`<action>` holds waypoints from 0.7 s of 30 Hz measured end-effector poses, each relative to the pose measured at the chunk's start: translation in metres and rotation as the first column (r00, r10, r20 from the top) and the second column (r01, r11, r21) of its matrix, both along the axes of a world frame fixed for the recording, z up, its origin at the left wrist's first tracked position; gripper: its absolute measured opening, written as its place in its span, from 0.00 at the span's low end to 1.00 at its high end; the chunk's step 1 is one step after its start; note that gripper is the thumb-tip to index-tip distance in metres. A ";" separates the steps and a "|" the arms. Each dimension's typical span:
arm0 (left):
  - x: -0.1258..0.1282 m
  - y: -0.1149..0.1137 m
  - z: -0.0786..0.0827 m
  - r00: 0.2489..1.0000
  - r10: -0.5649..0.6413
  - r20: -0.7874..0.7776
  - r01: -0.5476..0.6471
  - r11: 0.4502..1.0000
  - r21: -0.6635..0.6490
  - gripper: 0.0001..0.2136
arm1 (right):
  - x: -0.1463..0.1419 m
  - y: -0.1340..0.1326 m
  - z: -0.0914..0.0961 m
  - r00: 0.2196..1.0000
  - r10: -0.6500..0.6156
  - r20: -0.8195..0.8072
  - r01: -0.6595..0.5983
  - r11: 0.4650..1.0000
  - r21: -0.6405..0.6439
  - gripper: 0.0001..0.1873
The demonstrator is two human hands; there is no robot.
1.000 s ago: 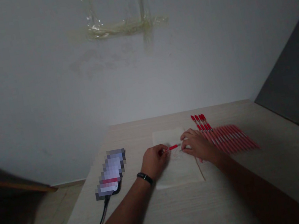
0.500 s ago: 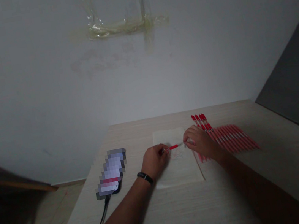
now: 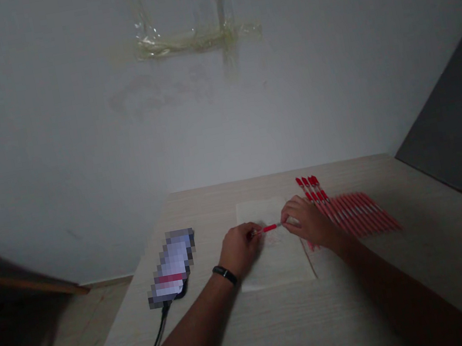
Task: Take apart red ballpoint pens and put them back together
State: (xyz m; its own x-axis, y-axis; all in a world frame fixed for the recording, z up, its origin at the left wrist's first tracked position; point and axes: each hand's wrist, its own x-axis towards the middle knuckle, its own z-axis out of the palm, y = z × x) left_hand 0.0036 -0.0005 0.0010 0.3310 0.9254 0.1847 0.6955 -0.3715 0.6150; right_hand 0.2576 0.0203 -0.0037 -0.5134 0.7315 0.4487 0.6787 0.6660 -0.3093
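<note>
Between my two hands a pen (image 3: pixel 270 227) with a red grip lies nearly level above a pale sheet (image 3: pixel 275 269). My left hand (image 3: pixel 240 247) pinches its left end; a black band circles that wrist. On the other side my right hand (image 3: pixel 306 219) has its fingertips closed at the pen's grey tip end. Whether a small part sits in those fingertips is too small to tell. Beyond my right hand lie several red pens (image 3: pixel 315 189) with red caps, beside a row of red pen barrels (image 3: pixel 361 214), partly covered by the hand.
A phone (image 3: pixel 173 263), its screen blurred, rests on the table (image 3: pixel 225 341) at the left with a black cable (image 3: pixel 158 336) plugged in. A wall (image 3: pixel 310 93) with tape rises behind the table. Wooden chair parts (image 3: pixel 22 281) stand at far left.
My right hand has moved slightly left, and its fingertips have come closer to the pen's tip end. My left hand is nearly still.
</note>
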 end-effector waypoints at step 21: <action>0.002 -0.001 0.002 1.000 -0.031 0.003 0.031 0.999 0.032 0.10 | -0.002 -0.004 0.003 0.997 0.019 -0.075 -0.021 0.999 -0.031 0.01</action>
